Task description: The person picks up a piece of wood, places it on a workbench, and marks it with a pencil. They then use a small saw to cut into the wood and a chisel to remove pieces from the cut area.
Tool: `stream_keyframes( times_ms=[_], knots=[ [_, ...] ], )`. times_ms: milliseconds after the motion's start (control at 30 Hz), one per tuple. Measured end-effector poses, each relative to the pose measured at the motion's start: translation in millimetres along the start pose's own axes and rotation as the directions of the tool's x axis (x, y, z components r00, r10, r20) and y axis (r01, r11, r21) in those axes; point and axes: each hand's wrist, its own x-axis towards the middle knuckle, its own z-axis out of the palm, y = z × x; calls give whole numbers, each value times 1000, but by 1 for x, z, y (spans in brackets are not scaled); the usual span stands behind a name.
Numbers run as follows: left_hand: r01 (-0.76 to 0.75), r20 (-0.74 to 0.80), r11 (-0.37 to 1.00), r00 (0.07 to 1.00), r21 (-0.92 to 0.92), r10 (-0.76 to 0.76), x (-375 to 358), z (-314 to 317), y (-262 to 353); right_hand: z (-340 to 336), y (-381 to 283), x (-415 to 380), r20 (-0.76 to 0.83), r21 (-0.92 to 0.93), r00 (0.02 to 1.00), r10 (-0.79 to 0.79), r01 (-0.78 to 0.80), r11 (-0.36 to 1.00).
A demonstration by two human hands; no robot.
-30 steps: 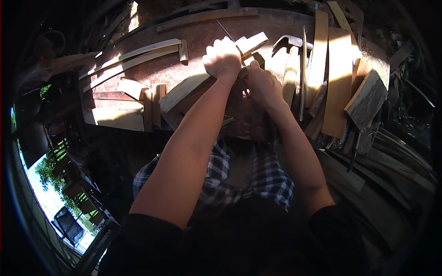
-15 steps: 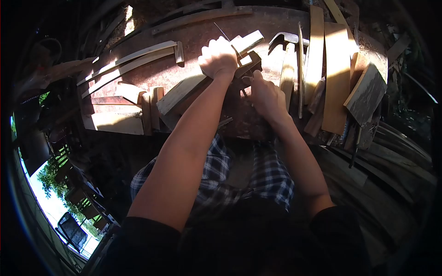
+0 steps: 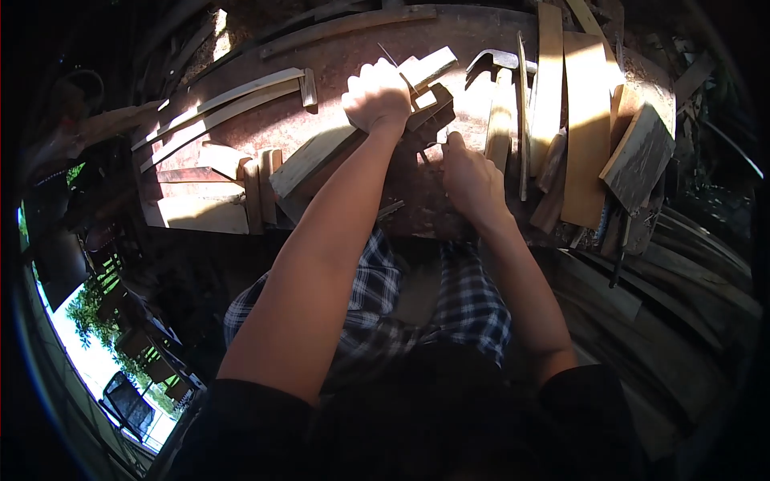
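Observation:
My left hand (image 3: 375,98) is closed in a fist over some wooden pieces lying at a slant on the workbench. A pale wooden block (image 3: 435,67) sticks out past its knuckles, and a thin dark rod (image 3: 387,54) shows beyond the fingers. Beside it is a dark wooden block (image 3: 433,111) with a sunlit notch. Toward me a long pale plank (image 3: 309,167) runs down and left from under the wrist. My right hand (image 3: 473,172) is closed just right of the dark block, fingers pinched near a small thin thing that I cannot make out.
The workbench (image 3: 353,48) carries a tool with a curved metal head (image 3: 501,60), several upright boards (image 3: 584,136) on the right, and a grey-faced board (image 3: 640,164). Thin curved strips (image 3: 233,100) and offcuts (image 3: 196,213) lie left. More planks (image 3: 682,289) are stacked low at right.
My right hand has drawn slightly back, away from the dark block. The left hand stays closed on the wood; the view has shifted a little.

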Motion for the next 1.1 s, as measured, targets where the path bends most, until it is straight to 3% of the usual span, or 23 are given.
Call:
stream_keyframes(
  times_ms=[33, 67, 133, 200, 433, 500, 533, 600, 633, 700, 833, 900, 1100],
  knots=[
    [-33, -90, 999, 996, -29, 30, -1, 4, -3, 3, -3, 0, 12, 3, 1000, -2, 2, 1000],
    [-39, -87, 999, 996, -29, 36, -3, 6, -5, 3, -5, 2, -4, 9, 1000, -24, 24, 1000],
    [4, 107, 1000, 994, -26, -1, 0, -15, 2, 3, -7, 22, -50, 7, 998, -33, 33, 999],
    [15, 97, 999, 995, -29, -12, 1, -15, 4, 9, -18, 58, -117, -7, 985, -128, 128, 992],
    [9, 92, 1000, 996, 5, -9, 2, -11, 0, 14, -15, 58, -117, -40, 989, -93, 89, 995],
    [15, 40, 1000, 999, -20, -14, 1, -6, 1, 20, -8, 50, -289, 62, 949, -125, 149, 987],
    [17, 43, 1000, 999, -22, -16, 1, -3, 2, 21, -7, 46, -286, 59, 950, -126, 148, 987],
    [0, -4, 1000, 1000, -22, 0, 1, -2, 0, 20, -9, 41, -324, -105, 925, -197, 171, 980],
    [-7, -6, 1000, 1000, -22, 7, 2, -2, 0, 19, -10, 43, -329, -102, 925, -192, 167, 981],
    [7, -9, 1000, 1000, -18, -8, 1, -3, 2, 14, -10, 44, -173, -108, 975, -138, 121, 987],
    [-4, 37, 1000, 999, -7, 4, 0, -4, 2, 0, 0, 6, -161, -140, 974, -158, 136, 981],
    [13, 40, 1000, 999, -1, -13, 0, -3, 4, -2, 11, -18, -120, -137, 989, -84, 67, 988],
    [15, 59, 1000, 998, -24, -13, 1, -6, 2, 2, -5, 18, -154, -141, 978, -138, 117, 983]
  ],
)
